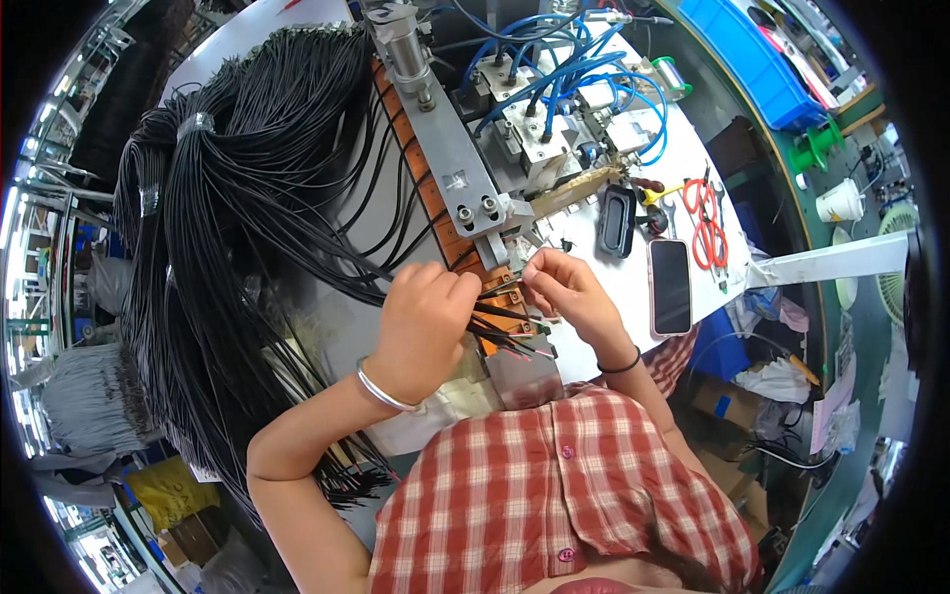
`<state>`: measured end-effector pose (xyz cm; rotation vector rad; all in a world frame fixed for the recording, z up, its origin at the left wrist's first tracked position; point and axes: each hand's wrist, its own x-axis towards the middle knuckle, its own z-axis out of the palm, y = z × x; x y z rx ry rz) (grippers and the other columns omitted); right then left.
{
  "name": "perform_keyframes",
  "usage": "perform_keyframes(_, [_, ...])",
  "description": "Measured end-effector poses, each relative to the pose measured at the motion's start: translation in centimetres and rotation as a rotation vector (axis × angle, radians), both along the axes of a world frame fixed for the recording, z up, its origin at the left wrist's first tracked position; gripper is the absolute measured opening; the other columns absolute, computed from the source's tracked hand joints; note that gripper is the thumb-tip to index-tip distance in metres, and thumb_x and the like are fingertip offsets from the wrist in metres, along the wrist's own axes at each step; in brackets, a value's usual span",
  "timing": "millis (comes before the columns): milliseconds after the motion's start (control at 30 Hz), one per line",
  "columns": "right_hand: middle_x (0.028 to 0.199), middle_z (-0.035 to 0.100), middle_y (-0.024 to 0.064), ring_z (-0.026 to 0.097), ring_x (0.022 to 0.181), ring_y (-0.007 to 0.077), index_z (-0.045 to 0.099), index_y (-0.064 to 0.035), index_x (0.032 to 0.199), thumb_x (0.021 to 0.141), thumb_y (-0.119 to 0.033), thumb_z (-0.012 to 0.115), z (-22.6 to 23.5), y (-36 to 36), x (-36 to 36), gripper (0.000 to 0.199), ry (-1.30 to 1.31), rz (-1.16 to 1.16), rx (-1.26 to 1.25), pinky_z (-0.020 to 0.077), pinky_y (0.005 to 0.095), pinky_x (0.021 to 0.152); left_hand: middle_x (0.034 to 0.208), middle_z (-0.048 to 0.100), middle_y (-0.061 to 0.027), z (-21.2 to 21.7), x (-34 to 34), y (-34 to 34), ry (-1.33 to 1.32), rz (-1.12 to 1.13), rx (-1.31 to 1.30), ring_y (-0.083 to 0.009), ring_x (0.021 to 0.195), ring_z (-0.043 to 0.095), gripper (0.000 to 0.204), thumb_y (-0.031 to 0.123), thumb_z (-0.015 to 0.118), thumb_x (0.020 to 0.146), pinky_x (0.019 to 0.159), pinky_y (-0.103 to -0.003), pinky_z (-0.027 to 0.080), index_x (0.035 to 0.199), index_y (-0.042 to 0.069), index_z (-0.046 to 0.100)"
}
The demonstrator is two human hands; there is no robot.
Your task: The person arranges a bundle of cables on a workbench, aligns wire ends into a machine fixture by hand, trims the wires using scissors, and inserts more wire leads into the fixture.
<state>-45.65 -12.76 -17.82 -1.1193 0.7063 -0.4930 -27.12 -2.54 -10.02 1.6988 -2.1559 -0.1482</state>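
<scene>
My left hand (424,322) is closed around several thin black cables (361,282). Their stripped ends, some showing pink and white wires (517,353), stick out past its fingers. Thumb and fingertips of my right hand (572,295) pinch what looks like the end of one cable, mostly covered by the fingers. Both hands are over an orange slotted fixture (507,315) at the front of the machine. Just beyond the fingers is the machine's metal press head (492,247). A large tied bundle of black cables (237,178) covers the table's left side.
Blue air hoses (564,74) run over metal blocks behind the press. To the right lie a phone (670,287), red-handled scissors (705,233) and a black tray (617,221). A white metal arm (831,263) crosses at right. A blue bin (747,59) stands far right.
</scene>
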Motion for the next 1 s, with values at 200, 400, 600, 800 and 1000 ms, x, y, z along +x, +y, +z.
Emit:
perform_keyframes(200, [0.067,0.055,-0.0026,0.049,0.057,0.0020,0.053,-0.0018,0.090,0.091,-0.009,0.056,0.2,-1.0,-0.9,0.007,-0.010,0.165,0.171,0.0391,0.0164,0.052,0.067,0.049,-0.0067,-0.4,-0.2,-0.1,0.001,-0.041,0.051,-0.0251,0.075,0.050,0.018,0.000,0.061,0.059,0.070,-0.035,0.039,0.074,0.005,0.052])
perform_keyframes(400, [0.072,0.059,-0.0006,0.055,0.064,0.0035,0.058,0.0001,0.093,0.086,-0.003,0.061,1.3,1.0,-0.1,0.008,0.058,-0.062,-0.145,0.0437,0.0173,0.059,0.068,0.049,-0.0074,-0.4,0.0,-0.3,0.014,-0.040,-0.054,-0.0258,0.074,0.050,0.018,-0.002,0.061,0.057,0.070,-0.036,0.040,0.071,0.005,0.051])
perform_keyframes(600, [0.079,0.064,0.0022,0.060,0.071,0.0052,0.065,0.0029,0.092,0.084,-0.003,0.066,2.1,1.5,0.2,0.010,-0.100,-0.106,-0.299,0.0478,0.0176,0.061,0.068,0.050,-0.0073,0.3,-0.1,0.1,0.061,-0.016,-0.039,-0.0258,0.074,0.050,0.019,-0.003,0.060,0.057,0.069,-0.037,0.041,0.072,0.005,0.053])
perform_keyframes(800, [0.074,0.062,0.0008,0.054,0.059,0.0041,0.066,0.0028,0.086,0.082,0.000,0.066,3.2,2.2,0.6,0.005,-0.086,-0.102,-0.298,0.0416,0.0173,0.052,0.073,0.056,-0.0093,0.3,0.1,0.2,0.062,0.010,-0.003,-0.0274,0.077,0.053,0.026,-0.005,0.058,0.057,0.070,-0.037,0.042,0.082,0.001,0.062])
perform_keyframes(1000, [0.074,0.064,0.0021,0.055,0.059,0.0028,0.066,0.0020,0.089,0.084,-0.006,0.067,2.2,1.8,0.2,0.009,-0.022,-0.178,-0.140,0.0408,0.0171,0.048,0.068,0.049,-0.0080,0.4,0.3,-0.1,0.074,-0.021,-0.078,-0.0264,0.073,0.050,0.017,-0.003,0.058,0.055,0.065,-0.036,0.039,0.069,0.004,0.052])
